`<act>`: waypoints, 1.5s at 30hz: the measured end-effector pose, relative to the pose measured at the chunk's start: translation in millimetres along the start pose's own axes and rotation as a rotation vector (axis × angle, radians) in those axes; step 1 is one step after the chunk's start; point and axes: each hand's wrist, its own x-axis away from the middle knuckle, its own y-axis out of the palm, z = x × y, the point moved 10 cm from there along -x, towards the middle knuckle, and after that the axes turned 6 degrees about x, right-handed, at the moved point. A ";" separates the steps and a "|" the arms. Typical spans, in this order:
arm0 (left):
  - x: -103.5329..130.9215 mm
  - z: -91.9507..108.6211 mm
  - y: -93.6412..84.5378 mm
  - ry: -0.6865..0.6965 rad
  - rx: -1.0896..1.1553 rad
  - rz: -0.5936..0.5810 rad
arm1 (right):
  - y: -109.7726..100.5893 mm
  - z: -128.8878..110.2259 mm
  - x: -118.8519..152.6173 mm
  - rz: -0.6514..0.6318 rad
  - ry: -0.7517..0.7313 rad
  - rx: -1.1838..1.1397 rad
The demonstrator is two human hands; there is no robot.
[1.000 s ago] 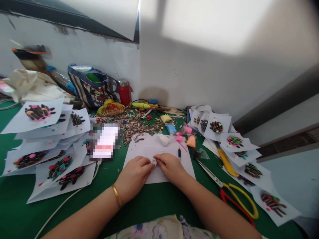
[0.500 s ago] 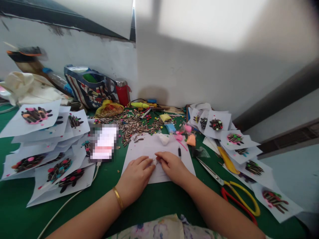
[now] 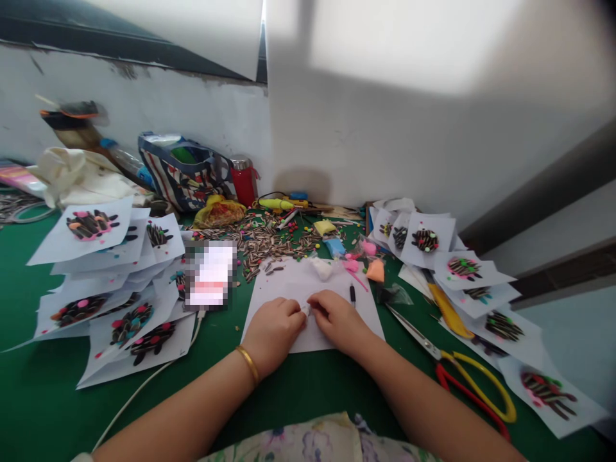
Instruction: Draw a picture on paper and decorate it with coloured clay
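White paper [image 3: 276, 289] lies on the green table in front of me, with both hands over its near part. My left hand [image 3: 276, 330], a gold bangle at its wrist, has its fingers curled and closed. Beside it my right hand [image 3: 339, 321] is closed too, thumb and fingers pinched together. Something small and whitish shows between the fingertips, too small to name. A lump of white clay [image 3: 321, 268] in clear wrap sits at the paper's far edge. Just right of my right hand lies a black pen [image 3: 353, 295].
Striped seeds [image 3: 269, 240] and wrapped coloured clay [image 3: 335, 248] lie beyond the paper. Scissors [image 3: 433, 350] and a yellow cutter [image 3: 450, 311] are at right. Decorated sheets [image 3: 115, 282] are stacked on both sides. A phone [image 3: 210, 276] with a cable lies at left.
The whole view has shifted, so the table things appear farther right. My left hand's fingers have curled in more. Both hands remain close together over the paper.
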 end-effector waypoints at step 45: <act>3.5 -3.9 -5.2 -0.027 0.143 0.093 | 0.6 2.4 -0.7 0.001 0.016 -0.026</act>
